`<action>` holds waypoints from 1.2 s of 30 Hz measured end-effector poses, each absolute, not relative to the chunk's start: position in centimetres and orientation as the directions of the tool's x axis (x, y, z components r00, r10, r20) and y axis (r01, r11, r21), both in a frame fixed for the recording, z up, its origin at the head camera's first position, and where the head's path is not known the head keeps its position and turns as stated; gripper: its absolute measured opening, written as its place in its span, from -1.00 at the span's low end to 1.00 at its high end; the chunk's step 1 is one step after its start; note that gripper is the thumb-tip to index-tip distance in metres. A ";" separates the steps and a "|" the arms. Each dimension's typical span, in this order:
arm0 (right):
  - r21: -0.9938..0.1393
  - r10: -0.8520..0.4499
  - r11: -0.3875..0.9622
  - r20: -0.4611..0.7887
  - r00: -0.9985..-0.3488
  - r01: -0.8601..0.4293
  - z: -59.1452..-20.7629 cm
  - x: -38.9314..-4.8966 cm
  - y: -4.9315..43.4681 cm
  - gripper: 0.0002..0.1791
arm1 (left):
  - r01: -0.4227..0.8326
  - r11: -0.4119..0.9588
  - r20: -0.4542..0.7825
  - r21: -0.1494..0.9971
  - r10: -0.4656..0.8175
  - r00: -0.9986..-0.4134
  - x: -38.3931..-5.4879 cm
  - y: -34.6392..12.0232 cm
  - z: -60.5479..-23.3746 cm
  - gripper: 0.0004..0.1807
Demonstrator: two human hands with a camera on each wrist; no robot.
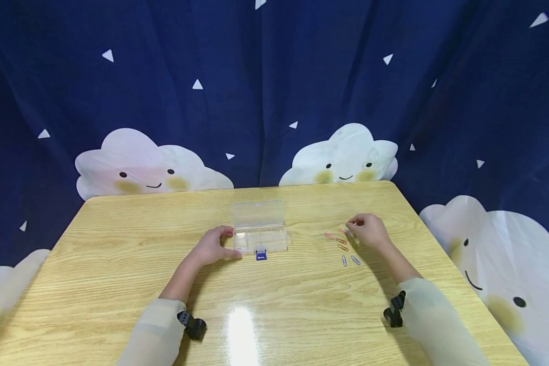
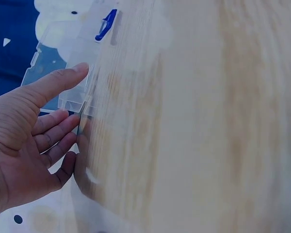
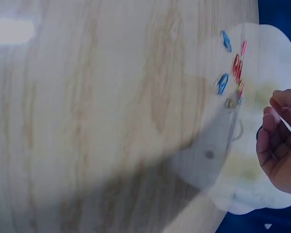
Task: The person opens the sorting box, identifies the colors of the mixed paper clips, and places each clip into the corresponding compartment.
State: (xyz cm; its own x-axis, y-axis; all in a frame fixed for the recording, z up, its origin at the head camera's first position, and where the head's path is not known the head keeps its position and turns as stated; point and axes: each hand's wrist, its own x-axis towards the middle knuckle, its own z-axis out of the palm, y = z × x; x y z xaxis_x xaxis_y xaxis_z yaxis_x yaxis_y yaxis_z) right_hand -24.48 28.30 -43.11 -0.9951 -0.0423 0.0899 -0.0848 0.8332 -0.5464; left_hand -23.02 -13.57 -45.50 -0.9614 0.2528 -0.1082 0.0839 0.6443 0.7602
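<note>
A clear plastic compartment box (image 1: 261, 239) stands on the table with its lid (image 1: 258, 213) raised at the back and a blue latch (image 1: 261, 254) at its front. My left hand (image 1: 214, 247) holds the box's left end, thumb along the front corner and fingers at the side. Right of the box lie several coloured paper clips (image 1: 341, 241). My right hand (image 1: 369, 230) is over their far side, with thumb and index fingertips together. Whether a clip is between them I cannot tell. In the right wrist view, the pinched fingertips (image 3: 276, 97) appear beside the clips (image 3: 236, 68).
The wooden table (image 1: 283, 305) reaches back to a dark blue curtain (image 1: 238, 91) printed with white clouds. Two bluish clips (image 1: 349, 261) lie a little nearer than the others. Black wrist cameras (image 1: 192, 325) are strapped on both sleeves.
</note>
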 end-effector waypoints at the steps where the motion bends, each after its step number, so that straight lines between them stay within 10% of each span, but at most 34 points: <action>1: -0.551 -0.038 0.831 0.084 -0.996 -0.079 -43.2 -24.5 28.5 -0.75 | 0.083 0.645 -0.108 0.759 0.251 -0.962 -23.0 -13.6 -45.5 -0.16; 36: -0.528 0.010 0.849 -0.020 -1.000 0.019 -45.2 -24.3 29.1 -0.76 | 0.095 0.643 -0.097 0.760 0.257 -0.962 -22.8 -13.4 -45.3 -0.18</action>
